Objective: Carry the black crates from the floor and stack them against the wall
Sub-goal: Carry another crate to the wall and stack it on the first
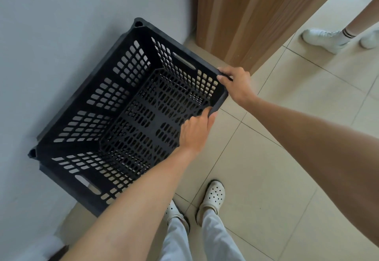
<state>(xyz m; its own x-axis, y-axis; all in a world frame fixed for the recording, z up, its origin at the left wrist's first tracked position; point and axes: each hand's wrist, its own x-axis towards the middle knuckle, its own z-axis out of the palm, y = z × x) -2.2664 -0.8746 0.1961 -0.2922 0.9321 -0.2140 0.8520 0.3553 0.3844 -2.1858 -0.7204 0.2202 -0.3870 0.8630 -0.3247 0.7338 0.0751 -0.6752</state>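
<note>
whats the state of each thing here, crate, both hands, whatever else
black crate: upright, open top, empty, far side against the wall
lower crate: beneath it, only corners and rim edge showing
left hand: fingers closed on the crate's near rim
right hand: fingers closed on the rim at the right corner
wooden door: standing beside the crate, whether open or shut cannot be told

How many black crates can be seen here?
1 for certain: the crate against the wall, both hands on its near rim. A black edge below it may be a second crate, mostly hidden.
</note>
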